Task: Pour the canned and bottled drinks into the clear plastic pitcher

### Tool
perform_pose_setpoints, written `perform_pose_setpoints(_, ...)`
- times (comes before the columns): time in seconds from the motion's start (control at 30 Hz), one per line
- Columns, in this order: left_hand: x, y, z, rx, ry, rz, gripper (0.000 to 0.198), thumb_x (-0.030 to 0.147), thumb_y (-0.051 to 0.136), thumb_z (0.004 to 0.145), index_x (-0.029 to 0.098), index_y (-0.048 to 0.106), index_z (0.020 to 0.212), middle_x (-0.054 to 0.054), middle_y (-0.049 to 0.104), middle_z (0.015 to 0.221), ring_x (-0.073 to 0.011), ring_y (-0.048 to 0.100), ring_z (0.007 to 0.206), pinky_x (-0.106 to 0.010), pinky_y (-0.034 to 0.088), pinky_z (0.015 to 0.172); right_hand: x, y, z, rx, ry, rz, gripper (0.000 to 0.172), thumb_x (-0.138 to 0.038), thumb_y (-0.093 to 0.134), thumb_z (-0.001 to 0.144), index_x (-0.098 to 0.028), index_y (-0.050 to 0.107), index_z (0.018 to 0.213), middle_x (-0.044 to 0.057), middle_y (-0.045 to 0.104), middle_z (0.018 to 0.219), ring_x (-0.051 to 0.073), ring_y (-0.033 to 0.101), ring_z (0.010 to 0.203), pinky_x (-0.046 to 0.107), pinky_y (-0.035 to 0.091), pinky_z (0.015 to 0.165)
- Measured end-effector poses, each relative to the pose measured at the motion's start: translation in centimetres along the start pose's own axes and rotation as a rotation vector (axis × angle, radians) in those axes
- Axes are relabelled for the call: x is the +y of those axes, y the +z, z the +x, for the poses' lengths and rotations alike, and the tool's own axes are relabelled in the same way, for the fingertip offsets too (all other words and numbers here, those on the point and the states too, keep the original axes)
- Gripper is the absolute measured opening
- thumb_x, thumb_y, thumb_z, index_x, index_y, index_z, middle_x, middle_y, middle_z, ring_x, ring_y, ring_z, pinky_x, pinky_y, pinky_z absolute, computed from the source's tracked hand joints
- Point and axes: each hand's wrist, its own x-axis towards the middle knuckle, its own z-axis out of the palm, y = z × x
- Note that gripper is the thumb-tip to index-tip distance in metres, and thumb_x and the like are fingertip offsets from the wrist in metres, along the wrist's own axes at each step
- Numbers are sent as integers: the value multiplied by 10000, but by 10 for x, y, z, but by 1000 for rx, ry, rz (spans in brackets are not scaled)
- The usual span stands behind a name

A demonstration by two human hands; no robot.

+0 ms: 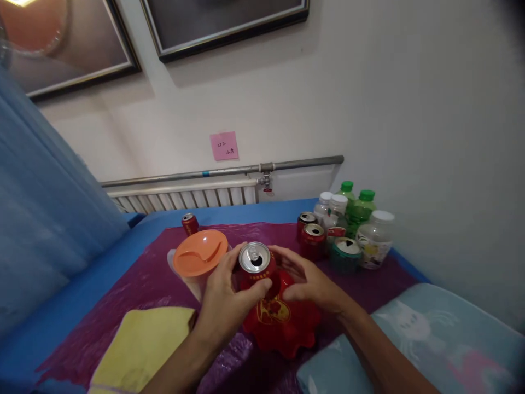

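An opened red drink can [255, 262] with a silver top stands upright in my left hand [229, 290], whose thumb and fingers wrap round its left side. My right hand [309, 279] is at the can's right side with its fingers curved and thumb apart from them. Those fingertips reach the far edge of the can; I cannot tell if they press on it. Below the can is a red scalloped dish [283, 334] with a gold pattern. Left of my left hand stands a pale plastic jug with an orange lid [199, 253].
Another red can [189, 224] stands at the back left. Several cans, among them a green one [345, 254], and bottles [360, 210] cluster at the right. A yellow cloth [143, 345] and a light blue patterned cloth [443, 334] lie in front on purple plastic sheeting [135, 284].
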Motion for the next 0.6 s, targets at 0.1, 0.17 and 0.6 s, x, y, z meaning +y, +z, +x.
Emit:
perform_pose_setpoints(0.1,-14,12,-3,24,-51,-56,602,161,848,526,210,703,1109,-104,667,1174,-338,578,1156,-494,359,1092,-5,10,-2,9,26,-136,811,-218,806,592,-254,505,1344,84,576,1364,280,551,1231,429,450,1035)
perform_pose_setpoints(0.17,-18,13,-11,35,-43,-58,684,170,853,541,228,664,1196,-103,634,1254,-340,542,1212,-495,349,1102,-4,12,-2,11,27,-166,789,-201,786,606,-248,508,1343,76,590,1346,274,566,1211,408,459,1023)
perform_pose_setpoints(0.6,-72,-113,-43,584,-146,57,218,379,677,790,226,666,944,-33,681,1027,-188,620,984,-296,464,874,10,-2,7,389,46,-77,590,-351,709,617,-200,562,1168,76,715,1116,279,675,1007,368,559,817)
